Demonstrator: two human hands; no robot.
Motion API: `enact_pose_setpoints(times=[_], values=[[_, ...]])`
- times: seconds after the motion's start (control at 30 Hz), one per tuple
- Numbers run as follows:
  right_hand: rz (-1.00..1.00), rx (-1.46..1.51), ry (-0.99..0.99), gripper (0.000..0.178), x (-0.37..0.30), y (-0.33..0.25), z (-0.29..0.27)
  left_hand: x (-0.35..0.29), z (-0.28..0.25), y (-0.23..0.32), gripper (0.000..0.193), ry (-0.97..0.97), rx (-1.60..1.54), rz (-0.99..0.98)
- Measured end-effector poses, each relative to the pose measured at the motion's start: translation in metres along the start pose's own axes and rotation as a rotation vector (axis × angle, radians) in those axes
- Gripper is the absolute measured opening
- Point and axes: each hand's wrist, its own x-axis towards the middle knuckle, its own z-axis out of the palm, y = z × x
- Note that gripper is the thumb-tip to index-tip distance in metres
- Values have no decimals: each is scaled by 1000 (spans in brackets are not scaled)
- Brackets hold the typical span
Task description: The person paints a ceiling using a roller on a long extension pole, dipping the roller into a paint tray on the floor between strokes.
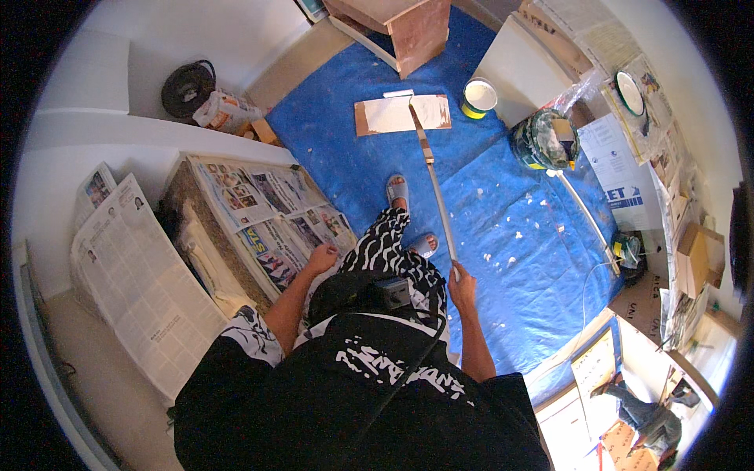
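This looks like an indoor room used as a painting workspace: between pale walls (236, 39), a blue tarpaulin (353, 161) flecked with white covers the floor, bearing an open tub of white paint (473, 112) and a dark, smeared bucket (528, 143). A long-handled paint roller (437, 195) rests on a flat panel (389, 118) partly coated white, and newspaper sheets (294, 192) cover a low unit (210, 196) at the left.

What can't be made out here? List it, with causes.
All in the head view:
Gripped part of the pole: hidden by the right hand.
Strip of the board under the roller: hidden by the roller.
Far end of the wooden cabinet: cut off by the upper edge.
Newspaper body text: too small.
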Motion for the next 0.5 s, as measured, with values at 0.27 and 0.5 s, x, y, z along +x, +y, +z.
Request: enact_pose_setpoints(times=[0.27,0.5], values=[[-122,-34,64,29,-38,26,21,6,-14,44,33,38,64,143],[-46,-10,40,28,-119,61,1,1,6,26,32,-40,58,105]])
